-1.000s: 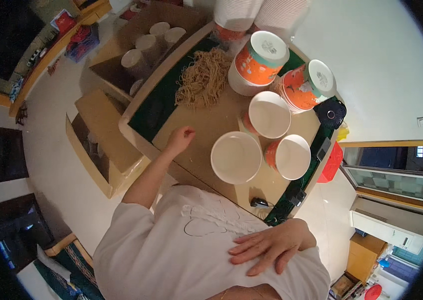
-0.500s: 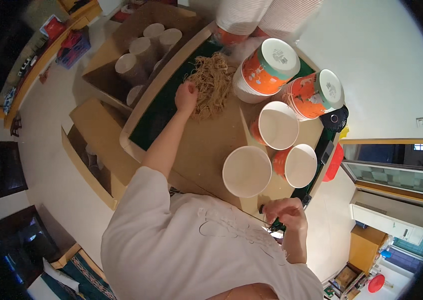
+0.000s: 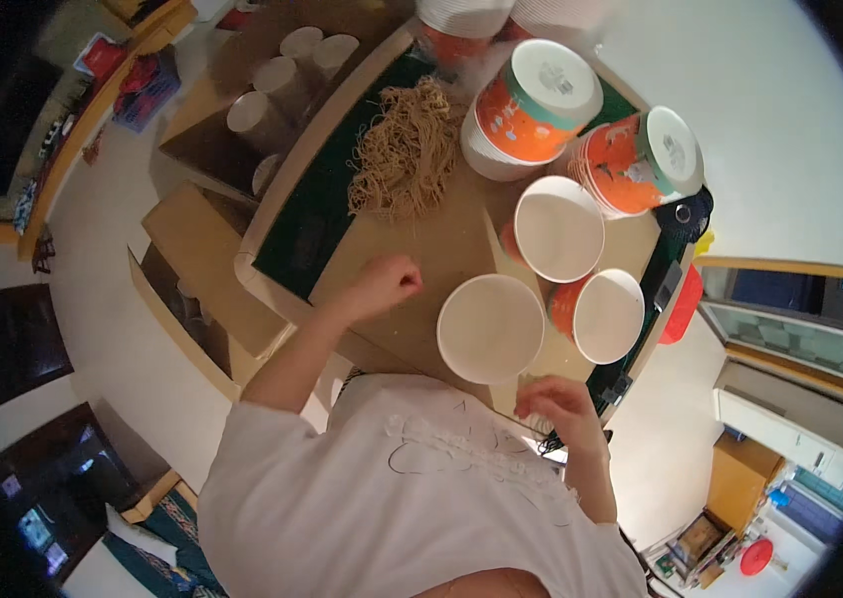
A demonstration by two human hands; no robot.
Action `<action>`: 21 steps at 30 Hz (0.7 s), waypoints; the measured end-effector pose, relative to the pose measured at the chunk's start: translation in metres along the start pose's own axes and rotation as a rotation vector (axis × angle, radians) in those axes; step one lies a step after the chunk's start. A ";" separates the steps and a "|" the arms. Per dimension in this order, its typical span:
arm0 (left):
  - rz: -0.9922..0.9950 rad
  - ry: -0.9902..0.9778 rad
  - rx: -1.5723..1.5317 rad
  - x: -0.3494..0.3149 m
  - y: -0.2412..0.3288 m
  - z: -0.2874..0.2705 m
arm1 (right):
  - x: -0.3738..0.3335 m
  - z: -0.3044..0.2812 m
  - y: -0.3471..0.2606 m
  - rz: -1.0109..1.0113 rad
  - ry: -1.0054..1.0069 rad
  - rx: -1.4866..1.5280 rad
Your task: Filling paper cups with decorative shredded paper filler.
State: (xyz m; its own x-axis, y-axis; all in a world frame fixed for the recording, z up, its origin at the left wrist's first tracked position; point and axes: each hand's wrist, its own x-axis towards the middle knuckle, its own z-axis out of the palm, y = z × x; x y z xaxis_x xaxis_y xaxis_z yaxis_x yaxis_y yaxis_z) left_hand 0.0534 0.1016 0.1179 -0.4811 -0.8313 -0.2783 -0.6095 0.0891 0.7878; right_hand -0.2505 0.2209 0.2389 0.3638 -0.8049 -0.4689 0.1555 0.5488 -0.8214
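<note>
My left hand [image 3: 387, 282] is a closed fist over the brown cardboard sheet [image 3: 412, 261], between the pile of tan dry noodles [image 3: 400, 151] and the nearest white paper bowl [image 3: 489, 329]. Whether anything is inside the fist is hidden. My right hand [image 3: 558, 404] rests at the table's near edge just below that bowl, fingers loosely apart, holding nothing I can see. Two more empty bowls with orange sides [image 3: 559, 227] [image 3: 609, 315] stand beside it.
Two tilted stacks of orange-and-white bowls [image 3: 533, 100] [image 3: 646, 159] lie at the table's far side. A cardboard box of paper cups [image 3: 277, 85] and an open box [image 3: 192, 259] stand on the floor to the left. A black device [image 3: 683, 214] and a red object [image 3: 683, 304] sit at the right edge.
My left hand pulled back from the noodle pile toward the nearest bowl and is now closed. My right hand rose from my shirt to the table's near edge.
</note>
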 end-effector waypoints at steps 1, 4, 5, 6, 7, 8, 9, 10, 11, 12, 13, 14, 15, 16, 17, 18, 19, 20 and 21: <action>-0.006 -0.021 0.003 -0.018 0.019 0.002 | 0.006 -0.002 0.004 0.012 0.026 -0.045; -0.087 0.158 -0.180 -0.041 0.050 0.012 | 0.030 0.001 0.015 0.034 0.073 -0.154; 0.008 0.368 -0.125 -0.046 0.054 0.017 | 0.035 0.006 0.021 0.020 0.069 -0.164; 0.111 0.581 -0.066 -0.049 0.057 0.020 | 0.038 0.013 0.025 0.051 0.061 -0.117; 0.109 0.559 -0.065 -0.054 0.060 0.019 | 0.042 0.020 0.031 0.059 0.073 -0.101; 0.123 0.529 -0.110 -0.060 0.065 0.015 | 0.044 0.026 0.037 0.029 0.052 -0.105; 0.141 0.506 -0.153 -0.063 0.069 0.012 | 0.050 0.032 0.042 -0.009 0.027 -0.114; 0.142 0.494 -0.152 -0.068 0.072 0.012 | 0.055 0.039 0.044 -0.007 0.036 -0.105; 0.115 0.376 -0.247 -0.075 0.078 0.014 | 0.060 0.047 0.043 -0.081 0.085 -0.159; 0.088 0.256 -0.340 -0.081 0.084 0.015 | 0.065 0.051 0.043 -0.155 0.136 -0.213; 0.089 0.245 -0.339 -0.086 0.091 0.016 | 0.068 0.051 0.045 -0.106 0.110 -0.276; 0.101 0.152 -0.369 -0.092 0.100 0.020 | 0.069 0.054 0.045 -0.102 0.118 -0.269; 0.114 0.059 -0.399 -0.096 0.106 0.023 | 0.070 0.059 0.043 0.080 0.044 -0.113; 0.099 -0.005 -0.390 -0.097 0.109 0.027 | 0.071 0.062 0.043 0.258 -0.030 0.046; 0.098 -0.020 -0.389 -0.100 0.111 0.030 | 0.073 0.063 0.048 0.259 -0.020 0.058; 0.116 -0.038 -0.356 -0.102 0.111 0.035 | 0.074 0.063 0.057 0.245 -0.031 0.102; 0.135 -0.057 -0.324 -0.104 0.110 0.039 | 0.076 0.062 0.061 0.231 -0.041 0.146; 0.137 -0.073 -0.324 -0.105 0.105 0.042 | 0.076 0.060 0.061 0.230 -0.028 0.157; 0.129 -0.085 -0.259 -0.106 0.095 0.047 | 0.078 0.058 0.058 0.143 0.019 0.251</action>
State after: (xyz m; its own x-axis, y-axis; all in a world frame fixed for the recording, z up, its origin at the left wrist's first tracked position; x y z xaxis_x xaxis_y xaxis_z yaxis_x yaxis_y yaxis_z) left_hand 0.0174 0.2238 0.1962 -0.6019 -0.7723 -0.2029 -0.3639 0.0391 0.9306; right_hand -0.1604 0.2031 0.1738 0.3814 -0.7183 -0.5818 0.3275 0.6936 -0.6416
